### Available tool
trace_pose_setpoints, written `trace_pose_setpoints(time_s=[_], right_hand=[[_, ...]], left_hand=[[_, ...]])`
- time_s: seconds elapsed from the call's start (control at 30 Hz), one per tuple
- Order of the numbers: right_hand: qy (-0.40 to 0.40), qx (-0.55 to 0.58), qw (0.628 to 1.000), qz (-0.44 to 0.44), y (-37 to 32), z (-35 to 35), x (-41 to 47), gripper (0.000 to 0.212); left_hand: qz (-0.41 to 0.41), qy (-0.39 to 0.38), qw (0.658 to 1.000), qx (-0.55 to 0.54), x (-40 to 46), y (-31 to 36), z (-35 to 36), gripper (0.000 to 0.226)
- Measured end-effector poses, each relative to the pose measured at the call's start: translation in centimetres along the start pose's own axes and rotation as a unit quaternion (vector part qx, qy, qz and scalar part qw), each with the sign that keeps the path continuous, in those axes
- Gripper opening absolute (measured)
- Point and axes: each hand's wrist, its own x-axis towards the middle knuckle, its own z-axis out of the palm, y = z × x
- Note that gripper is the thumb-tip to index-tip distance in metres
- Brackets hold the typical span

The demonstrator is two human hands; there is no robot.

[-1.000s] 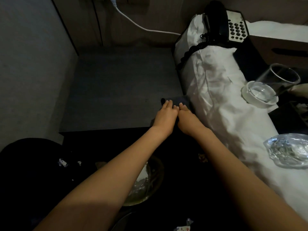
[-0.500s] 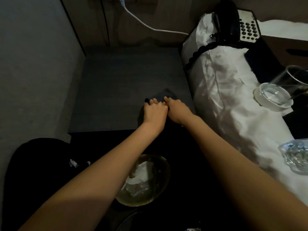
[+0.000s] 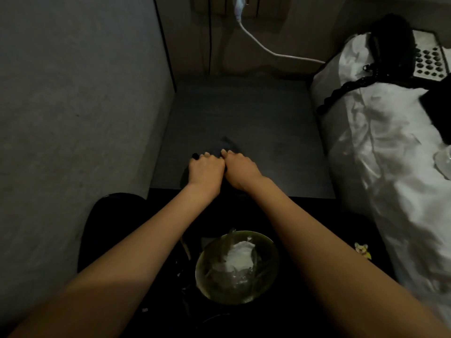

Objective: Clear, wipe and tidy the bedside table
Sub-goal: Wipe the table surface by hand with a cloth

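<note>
The bedside table (image 3: pixel 244 113) is a dark grey square top between the wall and the bed. A dark cloth (image 3: pixel 225 145) lies on its front middle part, mostly hidden under my hands. My left hand (image 3: pixel 205 170) and my right hand (image 3: pixel 241 168) rest side by side on the cloth, palms down, fingers curled over it, knuckles touching. Only a pointed corner of the cloth shows beyond my fingertips.
A grey wall (image 3: pixel 73 93) bounds the left side. The bed with white sheets (image 3: pixel 390 154) on the right carries a black telephone (image 3: pixel 400 47) and a glass (image 3: pixel 443 159). A white cable (image 3: pixel 263 45) hangs from the back wall. A waste bin (image 3: pixel 236 267) with crumpled paper stands below the table's front edge.
Both hands have slid the cloth leftward and toward the table's front edge, from beside the bed to the front middle. The view has tilted, so the bin shows more.
</note>
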Motion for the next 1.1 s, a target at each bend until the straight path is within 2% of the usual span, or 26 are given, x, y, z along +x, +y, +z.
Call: trace_pose_setpoints(time_s=[0.3, 0.6, 0.8, 0.9, 1.1], right_hand=[[-0.029, 0.001, 0.998, -0.05, -4.9, 0.5, 1.7, 0.058], [-0.042, -0.003, 0.996, -0.077, -8.9, 0.7, 3.7, 0.059], [-0.021, -0.06, 0.992, -0.109, -10.5, 0.9, 4.5, 0.051], [-0.024, -0.095, 0.99, -0.1, -11.2, 1.1, 5.3, 0.054], [-0.017, -0.132, 0.988, -0.077, -12.0, 1.3, 6.5, 0.06]], left_hand=[[-0.035, -0.018, 0.999, 0.002, -0.6, -5.2, 0.8, 0.039], [-0.072, -0.036, 0.996, -0.037, 0.0, -9.6, 1.3, 0.029], [-0.088, -0.032, 0.991, -0.091, 1.2, -11.7, 1.5, 0.023], [-0.095, -0.027, 0.991, -0.094, 2.0, -12.5, 1.7, 0.02], [-0.082, 0.006, 0.991, -0.101, 3.5, -13.3, 1.9, 0.028]])
